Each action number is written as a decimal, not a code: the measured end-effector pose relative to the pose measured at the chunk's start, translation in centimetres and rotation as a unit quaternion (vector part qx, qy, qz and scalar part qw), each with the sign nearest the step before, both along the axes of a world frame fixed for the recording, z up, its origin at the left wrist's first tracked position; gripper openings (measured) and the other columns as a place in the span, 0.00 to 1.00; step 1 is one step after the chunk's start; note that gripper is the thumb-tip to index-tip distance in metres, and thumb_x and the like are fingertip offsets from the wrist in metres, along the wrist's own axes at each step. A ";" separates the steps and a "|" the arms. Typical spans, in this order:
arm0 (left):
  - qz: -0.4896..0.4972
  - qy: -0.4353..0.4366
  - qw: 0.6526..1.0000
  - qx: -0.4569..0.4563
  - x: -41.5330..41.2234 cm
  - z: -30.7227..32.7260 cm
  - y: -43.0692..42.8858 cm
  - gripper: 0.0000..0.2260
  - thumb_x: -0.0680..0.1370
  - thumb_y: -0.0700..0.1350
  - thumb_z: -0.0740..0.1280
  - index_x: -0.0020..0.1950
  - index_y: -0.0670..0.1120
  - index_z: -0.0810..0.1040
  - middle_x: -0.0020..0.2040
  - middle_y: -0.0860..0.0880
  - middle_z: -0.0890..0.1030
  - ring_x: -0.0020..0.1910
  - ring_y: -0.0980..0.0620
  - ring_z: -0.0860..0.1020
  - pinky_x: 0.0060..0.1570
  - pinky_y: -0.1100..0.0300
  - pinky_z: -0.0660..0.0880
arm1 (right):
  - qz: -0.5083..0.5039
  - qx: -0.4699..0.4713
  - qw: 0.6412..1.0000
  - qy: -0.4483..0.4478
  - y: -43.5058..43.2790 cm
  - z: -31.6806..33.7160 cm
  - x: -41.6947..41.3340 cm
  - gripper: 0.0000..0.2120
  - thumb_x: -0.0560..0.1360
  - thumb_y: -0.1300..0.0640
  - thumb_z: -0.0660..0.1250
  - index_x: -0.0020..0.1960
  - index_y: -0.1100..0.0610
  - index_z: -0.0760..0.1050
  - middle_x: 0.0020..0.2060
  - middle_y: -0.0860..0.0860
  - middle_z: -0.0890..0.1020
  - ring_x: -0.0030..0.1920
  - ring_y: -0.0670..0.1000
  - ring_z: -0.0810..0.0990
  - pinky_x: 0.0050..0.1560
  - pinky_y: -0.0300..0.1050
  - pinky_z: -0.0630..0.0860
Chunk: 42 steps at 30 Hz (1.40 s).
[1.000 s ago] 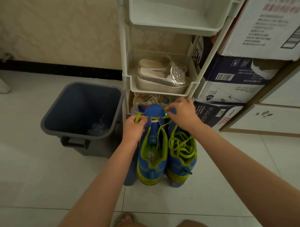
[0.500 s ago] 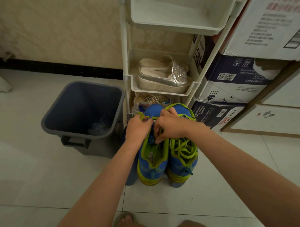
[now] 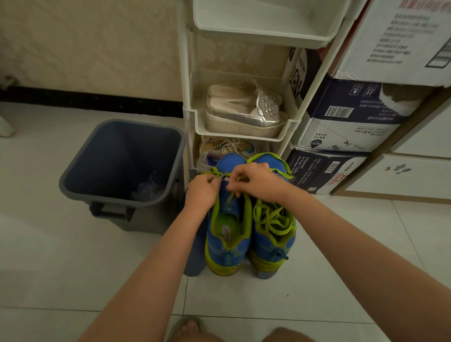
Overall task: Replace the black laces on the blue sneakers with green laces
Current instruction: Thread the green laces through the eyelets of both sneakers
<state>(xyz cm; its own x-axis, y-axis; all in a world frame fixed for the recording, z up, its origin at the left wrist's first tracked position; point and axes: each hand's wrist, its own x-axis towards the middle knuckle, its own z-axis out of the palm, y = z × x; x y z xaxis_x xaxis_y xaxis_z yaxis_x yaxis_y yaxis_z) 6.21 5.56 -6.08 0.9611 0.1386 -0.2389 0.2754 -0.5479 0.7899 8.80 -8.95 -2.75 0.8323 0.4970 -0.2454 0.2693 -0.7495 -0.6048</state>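
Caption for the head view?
Left hand and right hand pinch a green lace on one blue sneaker beside a grey bin.

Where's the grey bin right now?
In the head view the grey bin stands on the floor left of the blue sneakers, beside the white shoe rack, near the left hand pinching the green lace.
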 end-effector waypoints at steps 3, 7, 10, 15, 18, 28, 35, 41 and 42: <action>0.024 0.012 0.998 -0.051 -0.1 -0.2 0.1 0.11 0.81 0.41 0.59 0.54 0.42 0.80 0.49 0.39 0.79 0.47 0.46 0.75 0.45 0.57 0.68 | -0.126 0.160 0.976 0.078 -0.3 -0.2 0.7 0.08 0.76 0.62 0.67 0.54 0.61 0.80 0.39 0.55 0.84 0.38 0.41 0.81 0.49 0.33 0.74; 0.057 0.016 0.993 -0.099 -0.3 -0.5 0.1 0.13 0.81 0.41 0.59 0.61 0.40 0.78 0.56 0.41 0.80 0.52 0.46 0.76 0.52 0.55 0.72 | -0.187 0.130 0.972 0.055 0.2 -1.0 1.9 0.06 0.76 0.61 0.67 0.50 0.56 0.82 0.39 0.50 0.85 0.43 0.44 0.80 0.58 0.43 0.71; 0.065 0.013 0.992 -0.110 -0.3 -0.8 0.2 0.12 0.80 0.40 0.60 0.60 0.40 0.79 0.55 0.41 0.80 0.55 0.44 0.76 0.51 0.56 0.70 | -0.198 0.038 0.979 0.030 0.7 -1.5 2.2 0.04 0.74 0.55 0.70 0.47 0.52 0.83 0.45 0.45 0.84 0.56 0.49 0.77 0.68 0.57 0.58; 0.068 0.009 0.991 -0.115 -0.2 -1.0 0.1 0.12 0.80 0.40 0.60 0.60 0.40 0.79 0.54 0.41 0.80 0.52 0.47 0.76 0.48 0.59 0.69 | -0.168 -0.057 0.984 -0.022 1.7 -1.8 1.7 0.06 0.70 0.49 0.73 0.46 0.49 0.83 0.50 0.47 0.83 0.59 0.52 0.73 0.60 0.51 0.55; 0.067 0.006 0.991 -0.116 -0.2 -1.1 0.2 0.12 0.80 0.40 0.60 0.59 0.40 0.79 0.54 0.42 0.80 0.48 0.51 0.74 0.46 0.60 0.68 | -0.163 -0.059 0.983 -0.061 2.0 -1.9 1.3 0.06 0.71 0.47 0.71 0.45 0.47 0.82 0.46 0.46 0.83 0.56 0.50 0.74 0.50 0.48 0.53; 0.060 -0.007 0.994 -0.092 -0.2 -1.2 0.2 0.13 0.80 0.40 0.59 0.61 0.39 0.78 0.57 0.41 0.80 0.55 0.46 0.76 0.51 0.57 0.70 | -0.211 -0.047 0.973 -0.079 1.4 -2.5 1.0 0.05 0.75 0.49 0.68 0.47 0.47 0.82 0.52 0.47 0.80 0.63 0.55 0.66 0.57 0.47 0.56; 0.060 -0.010 0.994 -0.094 -0.3 -1.0 0.1 0.13 0.81 0.39 0.58 0.60 0.39 0.78 0.56 0.42 0.79 0.49 0.52 0.73 0.47 0.61 0.67 | -0.255 -0.024 0.965 -0.050 1.4 -2.5 1.0 0.05 0.74 0.49 0.69 0.47 0.46 0.82 0.56 0.49 0.80 0.64 0.56 0.67 0.64 0.51 0.57; 0.057 -0.005 0.993 -0.100 -0.1 -1.2 0.2 0.13 0.81 0.40 0.58 0.61 0.39 0.78 0.55 0.42 0.79 0.49 0.52 0.74 0.48 0.59 0.68 | -0.245 -0.027 0.969 -0.017 1.3 -2.1 1.1 0.08 0.73 0.45 0.69 0.51 0.44 0.82 0.59 0.50 0.78 0.66 0.57 0.64 0.67 0.53 0.55; 0.057 -0.005 0.993 -0.102 -0.1 -1.2 0.2 0.13 0.81 0.40 0.58 0.60 0.39 0.78 0.55 0.42 0.79 0.49 0.52 0.74 0.47 0.59 0.68 | -0.244 -0.032 0.969 -0.017 1.4 -2.1 1.1 0.08 0.73 0.44 0.69 0.51 0.43 0.81 0.59 0.50 0.78 0.66 0.57 0.64 0.67 0.53 0.55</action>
